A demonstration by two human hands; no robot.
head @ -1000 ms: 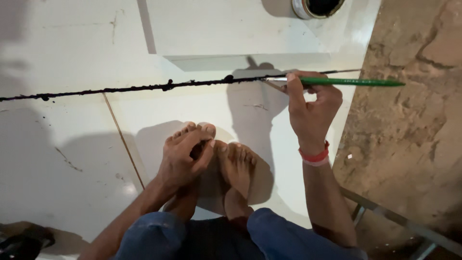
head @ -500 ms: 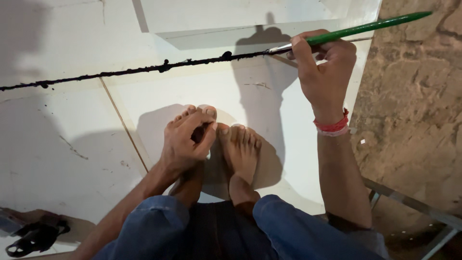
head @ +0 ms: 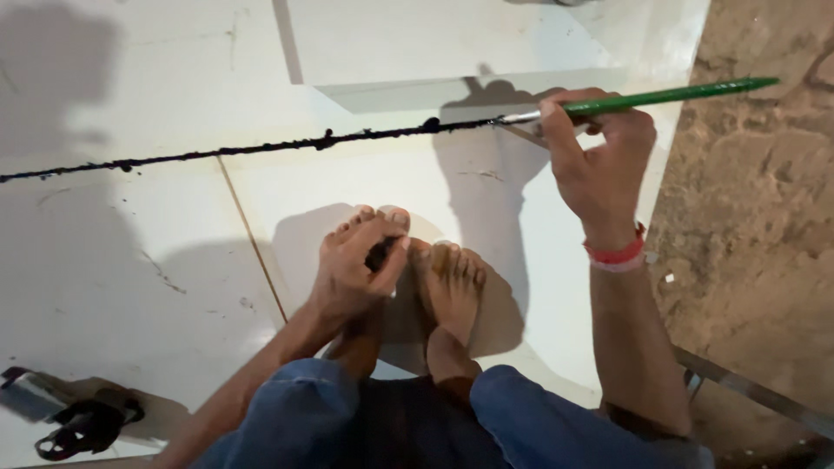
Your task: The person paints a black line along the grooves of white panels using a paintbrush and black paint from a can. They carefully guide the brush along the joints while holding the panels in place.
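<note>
Right hand [head: 599, 169] grips my green brush [head: 660, 97], its tip on the black line [head: 261, 148] across the white floor tiles [head: 130, 260]; left hand [head: 356, 269] closed over my toes, perhaps holding something. Next stroke needs steadiness.

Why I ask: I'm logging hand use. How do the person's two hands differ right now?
The right hand is raised and gripping a green brush whose tip meets the black line on the white tiles; the left hand is low, resting on the bare foot. The right wrist wears a red band; the left shows none. Both are bare.
</note>
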